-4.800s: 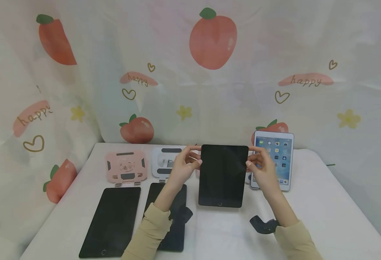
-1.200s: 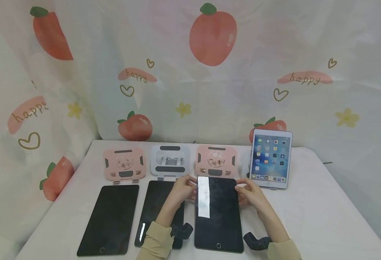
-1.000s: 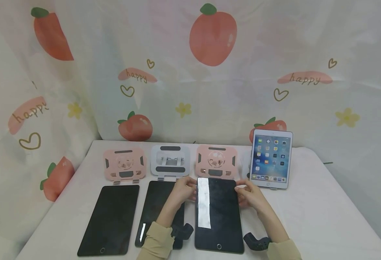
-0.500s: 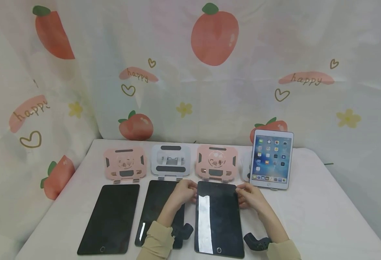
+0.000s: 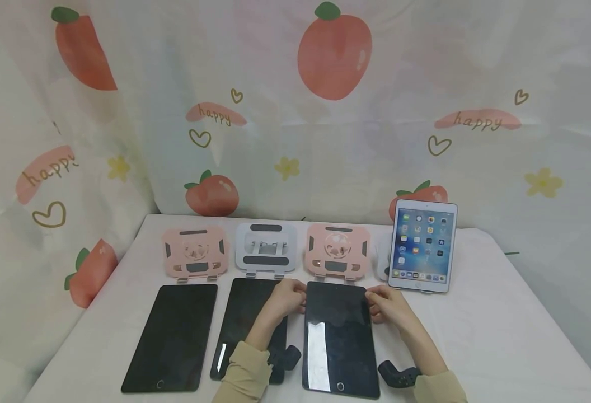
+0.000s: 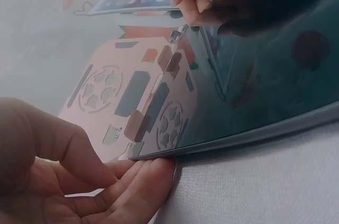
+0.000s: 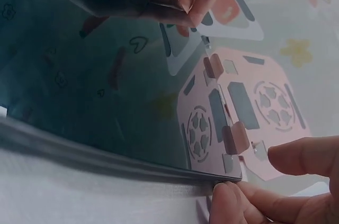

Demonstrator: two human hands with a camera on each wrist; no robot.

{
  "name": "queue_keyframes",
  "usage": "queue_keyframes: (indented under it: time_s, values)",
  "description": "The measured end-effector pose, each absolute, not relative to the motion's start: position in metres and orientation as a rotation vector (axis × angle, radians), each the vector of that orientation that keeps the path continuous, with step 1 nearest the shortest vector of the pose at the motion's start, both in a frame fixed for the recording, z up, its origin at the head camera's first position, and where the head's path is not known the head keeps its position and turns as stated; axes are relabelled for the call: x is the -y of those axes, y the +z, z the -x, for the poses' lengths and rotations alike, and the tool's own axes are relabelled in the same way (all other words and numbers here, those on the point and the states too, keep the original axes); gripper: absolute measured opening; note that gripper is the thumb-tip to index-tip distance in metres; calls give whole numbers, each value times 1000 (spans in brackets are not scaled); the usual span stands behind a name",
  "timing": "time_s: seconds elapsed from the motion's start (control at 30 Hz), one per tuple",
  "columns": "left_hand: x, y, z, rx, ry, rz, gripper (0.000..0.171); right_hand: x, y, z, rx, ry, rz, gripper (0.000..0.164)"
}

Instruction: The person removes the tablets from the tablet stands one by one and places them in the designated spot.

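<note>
A black tablet (image 5: 346,336) lies low over the white cloth, screen up, its home button toward me. My left hand (image 5: 286,299) holds its far left corner, fingertips against the edge and underside in the left wrist view. At the far right corner my right hand (image 5: 390,305) supports the tablet with curled fingertips, while the right wrist view shows its thumb (image 7: 302,158) apart from the glass. Directly behind the tablet stands a pink tablet stand (image 5: 338,252), mirrored in the dark screen. Whether the near edge touches the cloth is hard to tell.
Two more black tablets, one (image 5: 172,336) at far left and one (image 5: 247,330) partly under my left forearm, lie on the table (image 5: 497,336). Behind them stand another pink stand (image 5: 195,253) and a pale blue one (image 5: 266,249). A lit white tablet (image 5: 423,246) leans upright at right.
Both hands have brought the black tablet down from upright before the stands to nearly flat on the cloth. Lately its far edge sinks slightly and the screen glare slides toward me.
</note>
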State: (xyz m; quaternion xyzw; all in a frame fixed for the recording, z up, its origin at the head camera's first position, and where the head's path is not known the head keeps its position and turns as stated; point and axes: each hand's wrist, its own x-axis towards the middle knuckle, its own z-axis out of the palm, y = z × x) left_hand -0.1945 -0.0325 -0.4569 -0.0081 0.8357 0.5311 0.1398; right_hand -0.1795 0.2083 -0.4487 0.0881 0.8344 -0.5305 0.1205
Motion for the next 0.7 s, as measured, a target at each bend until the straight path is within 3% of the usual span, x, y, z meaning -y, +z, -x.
queue_keyframes:
  time_s: [0.7]
  values:
    - [37, -454, 196, -2361, 1588, -46, 29, -217, -448, 181, -2378, -1576, -203, 45]
